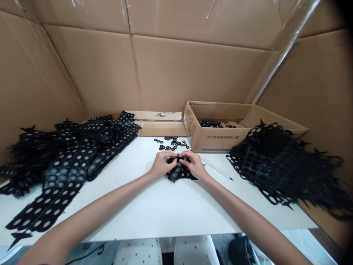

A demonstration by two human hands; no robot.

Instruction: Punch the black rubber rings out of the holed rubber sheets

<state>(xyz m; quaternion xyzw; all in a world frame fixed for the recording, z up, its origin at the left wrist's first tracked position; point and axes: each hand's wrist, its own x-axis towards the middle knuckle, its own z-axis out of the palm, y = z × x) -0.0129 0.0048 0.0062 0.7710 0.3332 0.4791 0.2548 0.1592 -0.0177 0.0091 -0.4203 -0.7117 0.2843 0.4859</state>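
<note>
A small black punched rubber sheet [179,173] lies on the white table [165,209] at the middle. My left hand [161,163] grips its left top edge with fingers pinched. My right hand [195,163] grips its right top edge, fingers curled over it. Just beyond the hands lie several loose black rings [172,143].
A big pile of black sheets with filled holes [68,158] covers the left of the table. A pile of emptied black sheets [281,162] sits at the right. An open cardboard box [212,140] with rings inside stands behind. A thin white stick [217,169] lies beside my right hand. Cardboard walls surround the table.
</note>
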